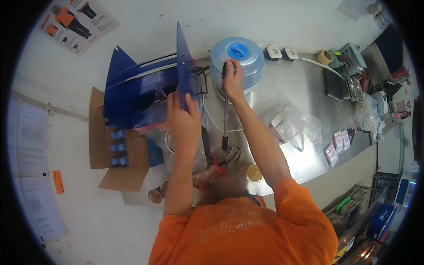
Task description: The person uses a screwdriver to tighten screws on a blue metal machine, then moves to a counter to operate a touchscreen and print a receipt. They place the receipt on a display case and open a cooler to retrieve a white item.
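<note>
My left hand (184,123) is closed on the lower edge of an upright blue panel (183,57), thumb on one side and fingers on the other. The panel belongs to, or stands against, a larger blue sheet structure (128,97). Clear plastic film lies beside that hand. My right hand (233,81) grips the black upper end of a long thin metal rod (226,117). The rod's black lower end reaches a grey and red item (225,159) that I cannot make out. Just behind my right hand stands a big blue water bottle (251,66).
An open cardboard box (99,150) with several blue-capped bottles stands at the left. Plastic bags (304,126) and small packets (338,141) lie on the steel table (289,84). White sockets (274,53) and a cable line the wall. A yellowish cup (254,173) stands near the front edge.
</note>
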### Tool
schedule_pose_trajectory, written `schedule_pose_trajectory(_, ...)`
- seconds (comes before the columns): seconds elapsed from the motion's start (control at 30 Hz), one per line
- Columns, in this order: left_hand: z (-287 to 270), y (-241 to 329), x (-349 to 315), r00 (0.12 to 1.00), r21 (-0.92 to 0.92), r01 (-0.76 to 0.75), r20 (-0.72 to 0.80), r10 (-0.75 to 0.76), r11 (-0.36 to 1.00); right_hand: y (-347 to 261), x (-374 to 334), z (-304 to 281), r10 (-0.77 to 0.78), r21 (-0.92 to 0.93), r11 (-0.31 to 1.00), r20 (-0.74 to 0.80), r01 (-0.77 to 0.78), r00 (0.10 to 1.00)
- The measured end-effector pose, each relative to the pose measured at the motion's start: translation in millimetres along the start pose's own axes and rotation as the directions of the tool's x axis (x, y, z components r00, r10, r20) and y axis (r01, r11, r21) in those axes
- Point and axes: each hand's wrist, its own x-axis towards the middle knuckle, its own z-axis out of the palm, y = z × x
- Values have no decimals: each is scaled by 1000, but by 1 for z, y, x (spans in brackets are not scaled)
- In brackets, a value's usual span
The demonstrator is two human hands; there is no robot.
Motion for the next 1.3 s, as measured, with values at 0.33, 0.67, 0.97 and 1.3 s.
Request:
schedule_pose_trajectory(0.33, -40, -21, -10, 962, -276, 184, 248, -115, 944, -49, 112, -163, 347, 467, 878, -470, -105, 812)
schedule_pose_trajectory(0.67, -147, -74, -53, 961, -83, 276, 48, -273, 958, -9, 152, -289, 239, 259, 965, -799, -43, 552)
schedule_pose_trajectory(0.97, -71, -25, -64, 926, -282, 330, 283, -251, 901, -103, 90, -179, 127, 250, 965, -183, -78, 975)
schedule_pose_trajectory(1.3, 59, -52, -144, 675, -462, 651, 715, -181, 603, -78, 6, 12, 536, 163, 696, 531, -699, 657)
